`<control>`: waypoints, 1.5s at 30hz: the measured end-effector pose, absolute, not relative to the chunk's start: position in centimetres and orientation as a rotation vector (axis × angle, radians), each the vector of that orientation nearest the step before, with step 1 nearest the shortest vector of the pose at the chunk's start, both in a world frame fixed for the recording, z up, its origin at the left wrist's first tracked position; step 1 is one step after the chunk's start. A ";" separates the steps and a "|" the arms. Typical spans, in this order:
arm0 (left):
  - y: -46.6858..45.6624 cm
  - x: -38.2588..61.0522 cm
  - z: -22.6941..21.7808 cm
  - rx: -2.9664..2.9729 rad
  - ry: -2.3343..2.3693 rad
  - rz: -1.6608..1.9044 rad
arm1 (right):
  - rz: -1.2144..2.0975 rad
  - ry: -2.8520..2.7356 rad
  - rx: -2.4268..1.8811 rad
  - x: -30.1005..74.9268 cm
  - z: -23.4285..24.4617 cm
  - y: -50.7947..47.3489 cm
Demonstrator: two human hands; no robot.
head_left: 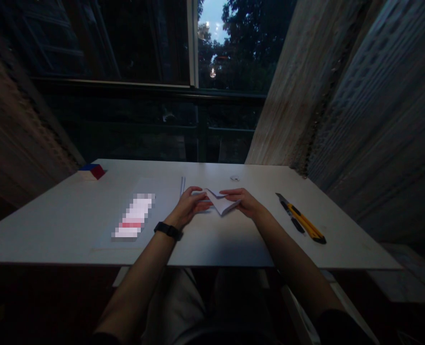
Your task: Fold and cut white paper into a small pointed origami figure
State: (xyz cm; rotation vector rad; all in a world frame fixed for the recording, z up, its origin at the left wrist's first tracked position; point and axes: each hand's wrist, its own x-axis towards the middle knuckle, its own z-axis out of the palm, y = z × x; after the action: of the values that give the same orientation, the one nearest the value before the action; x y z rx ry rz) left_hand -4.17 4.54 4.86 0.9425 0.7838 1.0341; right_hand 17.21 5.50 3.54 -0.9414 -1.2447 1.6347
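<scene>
In the head view, with the folded paper [221, 203] as the centre of the clock, the left hand [194, 203] is at nine, its fingers pinching the sheet's near edge, and the right hand [243, 200] is at three, gripping the other side; whether the paper's lower tip touches the table is hard to tell. A dark wristband [167, 231] circles the left wrist. The white table [219, 249] spreads beneath, its front edge at six, with grey trousers [176, 297] below it towards seven. Between eight and nine lies a pixelated oblong [133, 218], pale with a red band; at ten, close to the left hand, stretches a narrow pale strip [182, 184]. Further off, between nine and ten, sits a block [92, 171] with blue, red and white faces. A small, unclear item [235, 178] rests at one. Between three and four, a yellow-and-black cutter [307, 227] lies aslant just beside a slim black tool [295, 223]. The room is dim: a window [241, 52] at twelve shows dark trees and a patch of bluish sky, while curtains hang at ten [25, 105], one [280, 81] and two [388, 110].
</scene>
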 end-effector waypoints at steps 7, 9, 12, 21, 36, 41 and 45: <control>4.8 -3.6 4.3 1.117 0.852 1.027 | 1.443 -1.355 -0.992 15.2 2.9 5.2; 4.9 -3.6 4.0 1.184 0.936 1.072 | 1.401 -1.402 -0.994 15.0 2.8 5.0; 5.2 -3.7 3.7 1.256 1.035 1.137 | 1.428 -1.466 -0.976 15.0 3.1 4.9; 5.1 -3.5 3.5 1.422 1.032 1.102 | 1.491 -1.395 -1.004 14.8 3.0 5.0; 5.3 -3.5 3.3 1.367 1.163 1.172 | 1.190 -1.286 -1.126 13.6 2.2 5.3; 5.4 -3.6 3.3 1.308 1.139 1.252 | 1.228 -1.255 -1.065 13.1 2.1 5.1; 5.4 -3.6 3.5 1.281 1.103 1.297 | 1.315 -1.292 -0.995 13.1 2.1 5.0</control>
State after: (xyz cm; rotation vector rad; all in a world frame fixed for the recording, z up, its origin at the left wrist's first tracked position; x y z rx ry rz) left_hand -3.65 5.35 3.50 1.2806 1.1027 1.2972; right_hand 13.11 4.96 2.07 -0.9945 -1.2917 1.3155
